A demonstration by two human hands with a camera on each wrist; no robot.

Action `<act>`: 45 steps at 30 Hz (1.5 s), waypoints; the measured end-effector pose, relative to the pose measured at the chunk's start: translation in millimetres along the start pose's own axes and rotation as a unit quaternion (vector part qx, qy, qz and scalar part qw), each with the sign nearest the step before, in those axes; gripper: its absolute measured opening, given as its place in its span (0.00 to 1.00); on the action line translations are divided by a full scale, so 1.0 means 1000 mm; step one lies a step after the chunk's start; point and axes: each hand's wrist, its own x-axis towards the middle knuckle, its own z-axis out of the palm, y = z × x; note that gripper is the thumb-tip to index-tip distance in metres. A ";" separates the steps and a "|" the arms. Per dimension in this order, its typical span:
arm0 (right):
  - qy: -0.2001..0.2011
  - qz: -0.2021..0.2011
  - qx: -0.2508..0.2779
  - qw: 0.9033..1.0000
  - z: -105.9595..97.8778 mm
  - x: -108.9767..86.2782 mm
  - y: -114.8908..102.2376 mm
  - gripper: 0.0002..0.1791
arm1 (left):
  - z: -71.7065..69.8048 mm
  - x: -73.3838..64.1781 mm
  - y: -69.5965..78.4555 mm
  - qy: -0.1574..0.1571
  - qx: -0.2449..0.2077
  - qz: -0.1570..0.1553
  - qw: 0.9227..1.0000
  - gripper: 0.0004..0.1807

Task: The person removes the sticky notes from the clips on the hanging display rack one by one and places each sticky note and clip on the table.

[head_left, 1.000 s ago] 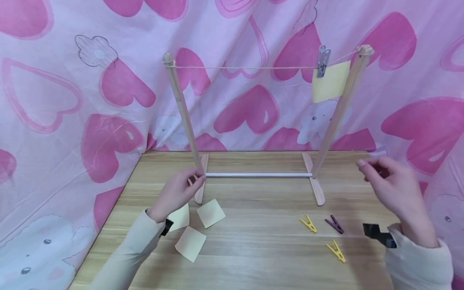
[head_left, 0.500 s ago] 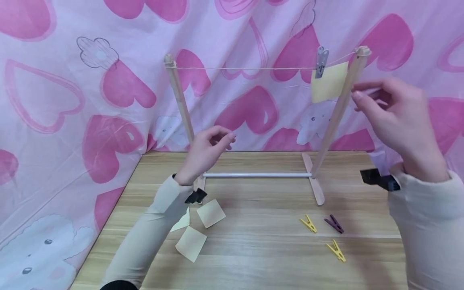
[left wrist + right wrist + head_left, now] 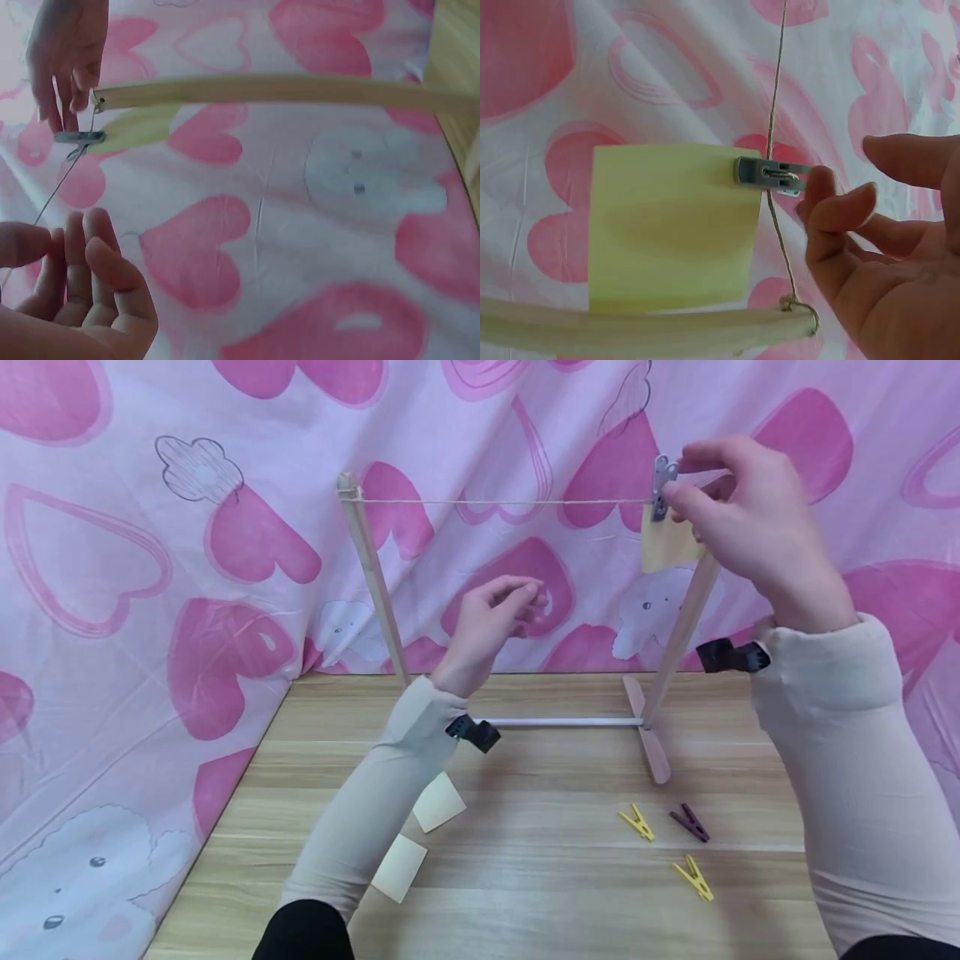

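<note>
A grey clothespin (image 3: 660, 497) clips a pale yellow paper square (image 3: 667, 225) to the thin string (image 3: 487, 501) between two wooden posts. At the clothespin's upper end is my right hand (image 3: 765, 518), thumb and fingers parted. The right wrist view has its fingertips (image 3: 821, 184) right beside the handles and the thumb standing apart from them. My left hand (image 3: 483, 627) hovers below the middle of the string, fingers loosely curled and holding nothing. In the left wrist view the string passes behind its thumb (image 3: 22, 244).
The frame's left post (image 3: 375, 577), right post (image 3: 686, 618) and white crossbar (image 3: 562, 722) stand on the wooden table (image 3: 540, 893). Two yellow clothespins and a purple clothespin (image 3: 689, 823) lie at the front right. Paper squares (image 3: 401, 867) lie partly behind the left sleeve.
My right hand has risen from the right of the frame, moving left to the grey clothespin. The left hand has risen and moved right, toward the middle of the frame.
</note>
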 end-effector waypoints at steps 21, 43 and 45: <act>-0.052 0.020 0.018 0.998 0.006 0.023 -0.001 0.28 | 0.073 0.038 -0.010 -0.040 -0.050 -0.105 0.992 0.19; -0.078 0.004 0.068 0.995 0.009 0.020 -0.008 0.24 | 0.084 0.040 -0.006 -0.049 -0.077 -0.062 0.994 0.15; -0.080 0.007 0.070 0.994 0.007 0.019 -0.008 0.25 | 0.084 0.040 -0.006 -0.045 -0.073 -0.060 0.994 0.15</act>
